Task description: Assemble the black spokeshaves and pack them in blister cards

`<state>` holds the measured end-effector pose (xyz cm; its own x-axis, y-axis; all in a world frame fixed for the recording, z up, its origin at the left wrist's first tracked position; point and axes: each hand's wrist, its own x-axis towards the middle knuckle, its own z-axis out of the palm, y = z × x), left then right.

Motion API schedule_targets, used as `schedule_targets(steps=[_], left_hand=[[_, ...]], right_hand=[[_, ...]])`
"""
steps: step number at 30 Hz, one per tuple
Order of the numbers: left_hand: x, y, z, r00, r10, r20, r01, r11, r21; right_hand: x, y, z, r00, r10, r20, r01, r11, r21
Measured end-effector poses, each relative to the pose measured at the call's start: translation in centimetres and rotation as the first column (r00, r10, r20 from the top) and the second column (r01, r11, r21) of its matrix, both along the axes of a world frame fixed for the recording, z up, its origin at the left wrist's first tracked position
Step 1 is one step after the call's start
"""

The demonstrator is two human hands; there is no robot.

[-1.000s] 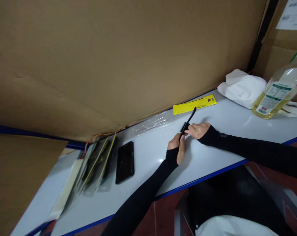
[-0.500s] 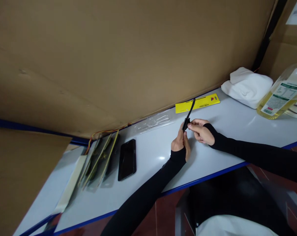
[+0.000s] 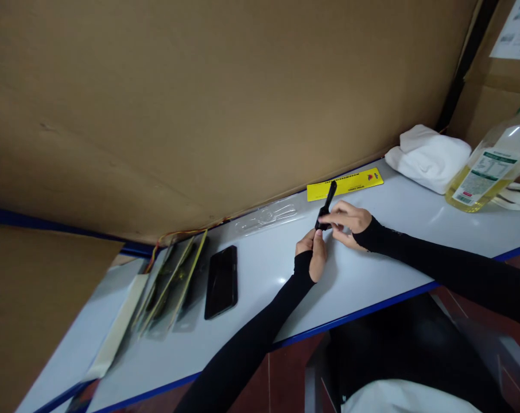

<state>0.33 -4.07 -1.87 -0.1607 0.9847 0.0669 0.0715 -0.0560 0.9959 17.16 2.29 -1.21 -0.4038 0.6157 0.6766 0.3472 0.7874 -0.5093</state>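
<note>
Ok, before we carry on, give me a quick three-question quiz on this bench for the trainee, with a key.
1. True or false: a white cloth lies beside the bottle of yellow liquid.
2. Which grips the near end of the black hand tool: A) the left hand or B) the right hand?
3. Fill in: the flat card beyond the tool is coloured ____.

Key: 1. True. 2. A. 3. Yellow.
</note>
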Motion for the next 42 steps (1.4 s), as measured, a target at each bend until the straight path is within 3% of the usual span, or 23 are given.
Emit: schedule_targets(steps=[2,7,12,15,20,24,31,35,39,42], left_hand=[[0.2,-0.1,0.5,0.999,-0.009,0.03,0.01,1.0,-0.017],[0.2,-0.1,0.7,1.0,0.002,0.016,-0.001,1.0,-0.022],[0.2,0.0,0.5,1.0,-0.006,0.024,0.006,0.999,-0.035],[0.1,0.1,0.6,0.998,0.0,0.069,0.002,0.999,-0.034],[-0.1,0.2,0.8,0.993,-0.062,0.099,0.069,0.995,-0.068],[0.0,0.0,0.9,0.994,-0.066,0.092,0.071,0.996,-0.049],[0.0,0.2,0.8,0.995,-0.046,0.094,0.05,0.998,-0.04],[-0.1,0.2,0.9,0.995,-0.044,0.093,0.049,0.997,-0.052],[0.0,0.1,1.0,0.994,-0.051,0.096,0.055,0.998,-0.038],[-0.1,0.1,0.7,0.994,-0.043,0.102,0.047,0.998,-0.04]], right_hand=[[-0.2,-0.4,-0.1,0.999,0.034,-0.018,-0.034,0.999,-0.015],[-0.6,-0.6,0.2,0.989,-0.018,-0.147,-0.006,0.987,-0.163],[-0.1,-0.7,0.8,0.978,0.105,-0.182,-0.14,0.971,-0.191],[0.4,-0.8,1.1,0.992,0.048,-0.12,-0.07,0.98,-0.184],[0.7,-0.5,1.2,0.999,0.042,0.023,-0.041,0.998,-0.04],[0.5,-0.6,1.6,0.997,-0.045,-0.063,0.036,0.99,-0.136],[1.1,-0.6,1.9,0.975,0.183,-0.125,-0.206,0.957,-0.205],[1.2,-0.4,1.9,0.99,0.092,-0.111,-0.114,0.971,-0.211],[1.2,-0.6,2.1,0.988,0.142,-0.058,-0.151,0.965,-0.216],[1.2,-0.8,2.5,0.992,0.066,-0.105,-0.089,0.967,-0.241]])
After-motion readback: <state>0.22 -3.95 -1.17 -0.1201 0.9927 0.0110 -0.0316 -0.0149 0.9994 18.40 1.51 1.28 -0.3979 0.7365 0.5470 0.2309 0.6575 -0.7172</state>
